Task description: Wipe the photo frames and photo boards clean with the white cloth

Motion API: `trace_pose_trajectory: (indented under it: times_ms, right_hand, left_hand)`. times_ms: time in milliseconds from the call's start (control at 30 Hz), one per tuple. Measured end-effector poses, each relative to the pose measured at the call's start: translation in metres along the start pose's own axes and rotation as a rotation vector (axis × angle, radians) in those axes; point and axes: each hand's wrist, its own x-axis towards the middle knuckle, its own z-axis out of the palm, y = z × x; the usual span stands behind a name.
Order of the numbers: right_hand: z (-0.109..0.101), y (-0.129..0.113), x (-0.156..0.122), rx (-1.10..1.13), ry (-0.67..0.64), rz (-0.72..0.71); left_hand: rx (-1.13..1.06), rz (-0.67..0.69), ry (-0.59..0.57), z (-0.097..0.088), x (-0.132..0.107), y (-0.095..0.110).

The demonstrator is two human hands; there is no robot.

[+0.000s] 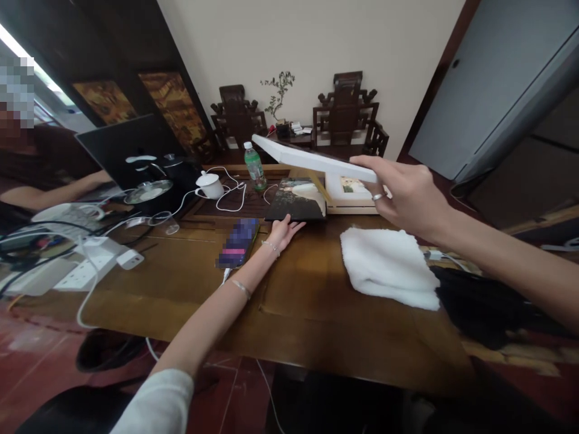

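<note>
Raised above the table, a thin white-edged panel (316,164), perhaps a picture frame, is seen nearly edge-on. My right hand (402,190), with a ring on one finger, is closed on its right end. My left hand (283,233) reaches forward to the front edge of a dark photo panel (296,199); its thumb lies at the edge and the other fingers point right, partly under it. Behind and to the right of that panel is a pale framed picture (353,185), partly covered by the raised panel. A white towel (386,262) lies on the table nearer to me.
A phone (237,244) with a cable lies left of my left hand. Behind stand a green-labelled bottle (256,167), a lidded white cup (209,185) and a kettle (174,172). Power strips (88,262) and cables crowd the left, where another person sits by a laptop (122,150).
</note>
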Motion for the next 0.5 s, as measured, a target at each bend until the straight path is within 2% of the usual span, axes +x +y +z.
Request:
trace_pose_trajectory:
  times_ms: [100, 233, 400, 500]
  right_hand:
    - [-0.006, -0.002, -0.013, 0.026, -0.006, 0.033]
    - [-0.012, 0.001, -0.027, -0.023, -0.033, 0.115]
    - [-0.019, 0.0, -0.035, -0.049, -0.062, 0.094]
    - [-0.022, -0.004, -0.037, -0.056, -0.093, 0.088]
  left_hand:
    - [0.049, -0.015, 0.086, 0.013, 0.016, 0.0]
    - [0.152, -0.093, 0.133, 0.016, 0.028, 0.006]
    - [0.258, -0.164, 0.136, 0.011, 0.027, 0.014]
    - [0.28, -0.164, 0.131, 0.016, 0.02, 0.02]
